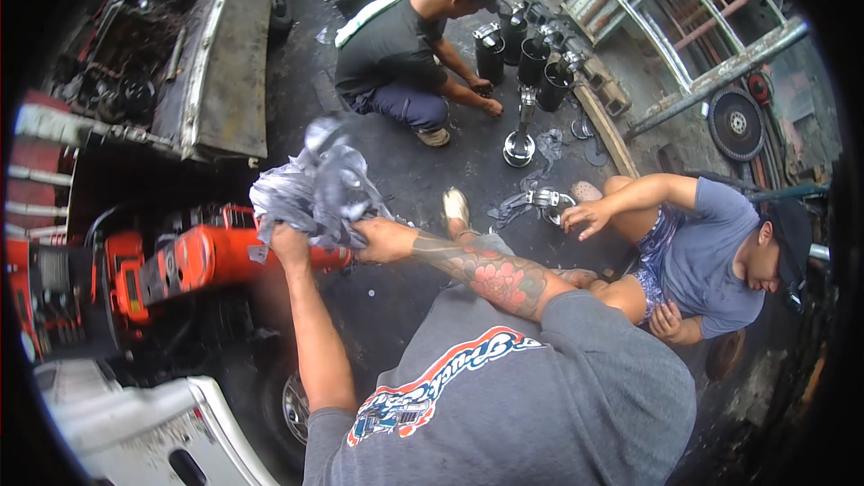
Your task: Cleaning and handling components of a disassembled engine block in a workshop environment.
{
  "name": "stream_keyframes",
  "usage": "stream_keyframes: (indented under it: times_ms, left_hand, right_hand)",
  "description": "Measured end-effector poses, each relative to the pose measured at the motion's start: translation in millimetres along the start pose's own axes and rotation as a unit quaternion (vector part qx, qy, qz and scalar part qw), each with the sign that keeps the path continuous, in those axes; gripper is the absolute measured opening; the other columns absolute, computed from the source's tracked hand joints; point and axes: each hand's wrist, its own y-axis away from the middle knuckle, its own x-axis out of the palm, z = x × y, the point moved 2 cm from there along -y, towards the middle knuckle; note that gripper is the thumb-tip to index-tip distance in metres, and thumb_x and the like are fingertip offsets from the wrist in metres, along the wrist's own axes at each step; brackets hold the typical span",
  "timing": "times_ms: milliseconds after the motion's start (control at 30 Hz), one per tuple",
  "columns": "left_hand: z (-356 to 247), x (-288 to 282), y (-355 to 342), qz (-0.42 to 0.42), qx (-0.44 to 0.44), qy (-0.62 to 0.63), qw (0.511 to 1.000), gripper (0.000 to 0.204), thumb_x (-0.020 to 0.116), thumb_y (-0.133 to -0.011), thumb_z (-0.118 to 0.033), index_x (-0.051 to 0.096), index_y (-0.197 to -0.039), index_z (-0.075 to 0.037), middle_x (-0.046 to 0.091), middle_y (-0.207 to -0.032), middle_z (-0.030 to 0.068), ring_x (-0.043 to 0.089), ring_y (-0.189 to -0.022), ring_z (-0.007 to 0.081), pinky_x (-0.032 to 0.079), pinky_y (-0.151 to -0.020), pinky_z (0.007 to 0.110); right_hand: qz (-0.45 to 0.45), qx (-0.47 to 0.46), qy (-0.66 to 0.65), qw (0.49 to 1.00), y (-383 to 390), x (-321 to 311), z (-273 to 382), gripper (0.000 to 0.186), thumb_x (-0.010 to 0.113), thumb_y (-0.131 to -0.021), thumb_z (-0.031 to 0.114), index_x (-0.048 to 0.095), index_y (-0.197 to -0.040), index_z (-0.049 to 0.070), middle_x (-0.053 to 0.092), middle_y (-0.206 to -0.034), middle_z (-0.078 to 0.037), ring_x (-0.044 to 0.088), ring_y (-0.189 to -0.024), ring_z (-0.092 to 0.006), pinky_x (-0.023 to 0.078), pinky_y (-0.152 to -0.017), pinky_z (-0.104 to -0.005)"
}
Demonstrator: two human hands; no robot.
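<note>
A bunched grey-and-white cloth (319, 184) is held up in front of me, its upper part smeared by motion. My left hand (288, 245) is closed around its lower left edge. Gripping the lower right side is my right hand (382, 240), fingers partly hidden by the folds. Below and to the left of the cloth lies a red-orange machine part (202, 256). Beyond my hands, a shiny metal piston with a connecting rod (519, 148) stands on the dark floor. Several black cylinders (489, 54) with metal rod ends on top are grouped behind it.
One co-worker (396, 63) squats ahead, hands near the cylinders; another (711, 243) sits at right, one hand above a metal ring-shaped part (549, 202) on a rag. A toothed disc (736, 123) leans far right, near a metal frame (711, 81). A white vehicle body (144, 432) occupies the lower left.
</note>
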Motion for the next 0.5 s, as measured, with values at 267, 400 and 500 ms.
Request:
stream_keyframes:
  times_ms: [267,400,500]
  left_hand:
    - [186.7,86.7,-134.8,0.338,-0.313,0.002,0.888,0.027,0.043,-0.084,-0.013,0.062,-0.095,0.003,0.063,-0.083,0.0132,0.059,-0.078,0.0196,0.046,-0.072,0.033]
    - [199.3,82.2,-223.7,0.195,-0.561,0.394,0.701,0.037,0.052,-0.089,-0.020,0.053,-0.120,0.000,0.059,-0.117,0.0102,0.056,-0.107,0.0206,0.043,-0.096,0.032]
    - [202.7,92.3,-299.5,0.200,-0.161,0.212,0.943,0.038,0.058,-0.084,-0.013,0.053,-0.121,-0.002,0.055,-0.123,0.0127,0.053,-0.112,0.0227,0.040,-0.099,0.032]
  right_hand:
    - [0.077,-0.029,0.066,0.994,-214.0,-156.9,-64.9,0.042,0.072,-0.069,0.032,0.063,-0.101,0.006,0.066,-0.094,-0.018,0.062,-0.092,-0.0337,0.048,-0.081,-0.0431]
    - [-0.034,-0.013,-0.202,0.979,-334.6,-197.5,-64.6,0.040,0.072,-0.077,0.033,0.061,-0.101,0.002,0.066,-0.093,-0.012,0.062,-0.090,-0.0211,0.046,-0.081,-0.0323]
    - [-0.118,0.018,-0.397,0.910,-405.9,-181.8,-57.2,0.038,0.057,-0.092,0.029,0.054,-0.117,0.000,0.058,-0.107,-0.004,0.050,-0.104,-0.0119,0.038,-0.093,-0.0263]
